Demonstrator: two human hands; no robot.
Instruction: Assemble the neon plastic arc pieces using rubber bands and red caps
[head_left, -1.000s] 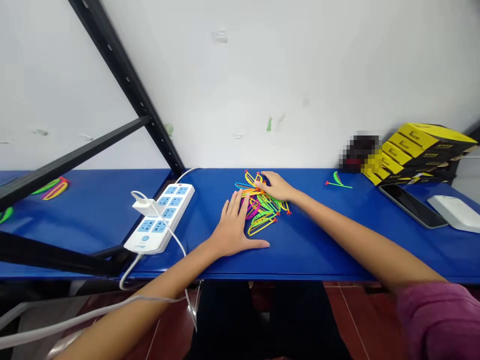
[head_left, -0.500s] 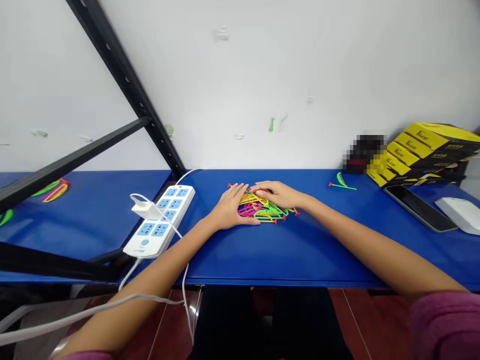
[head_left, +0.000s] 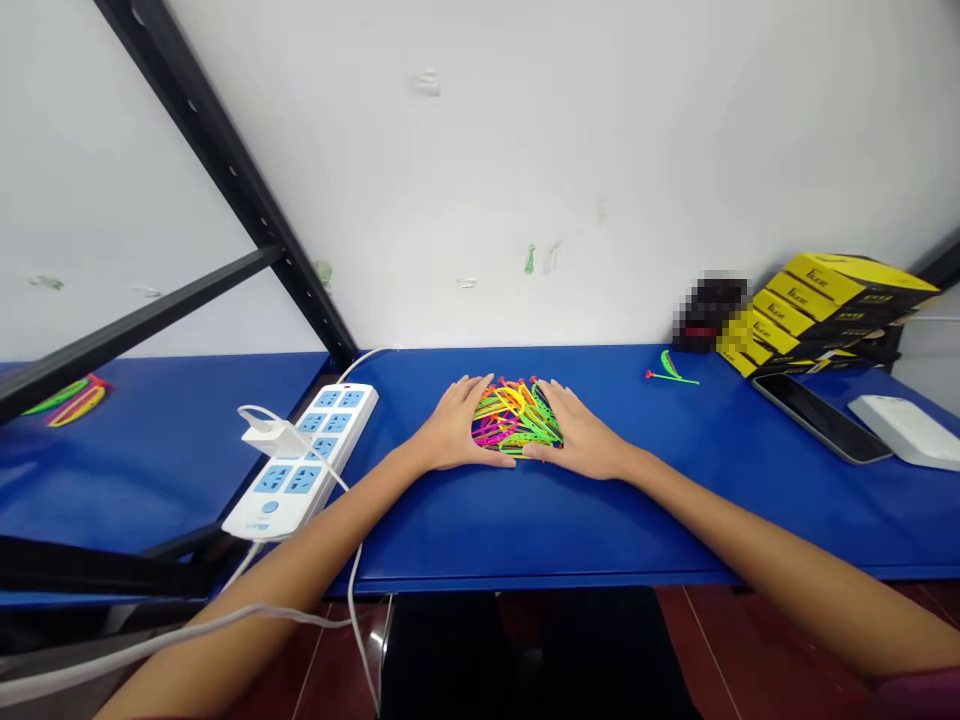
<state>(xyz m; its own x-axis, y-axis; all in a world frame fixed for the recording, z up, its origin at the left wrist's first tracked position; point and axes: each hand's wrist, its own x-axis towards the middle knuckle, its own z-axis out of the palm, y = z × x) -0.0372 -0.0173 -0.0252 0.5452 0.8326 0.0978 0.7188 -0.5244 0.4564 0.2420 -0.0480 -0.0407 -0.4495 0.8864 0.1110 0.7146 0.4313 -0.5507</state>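
A heap of neon plastic strips [head_left: 516, 420] in pink, yellow, green and orange, some with red tips, lies on the blue bench top [head_left: 525, 530]. My left hand [head_left: 457, 425] presses flat against the heap's left side, fingers spread. My right hand [head_left: 581, 432] lies against its right side, fingers angled inward. The fingertips of both hands touch the heap, and the two hands nearly meet at its front. Neither hand lifts anything.
A white power strip [head_left: 304, 460] with a plugged-in charger and cables stands left of my left hand. A lone green piece [head_left: 671, 370] lies to the right. Yellow boxes [head_left: 817, 310], a phone [head_left: 821, 418] and a white device [head_left: 896, 430] are far right. A black rack strut [head_left: 225, 180] crosses the left.
My hands have slid inward from both sides, and the heap is now gathered into a tighter, rounder mound between them. The view has shifted slightly.
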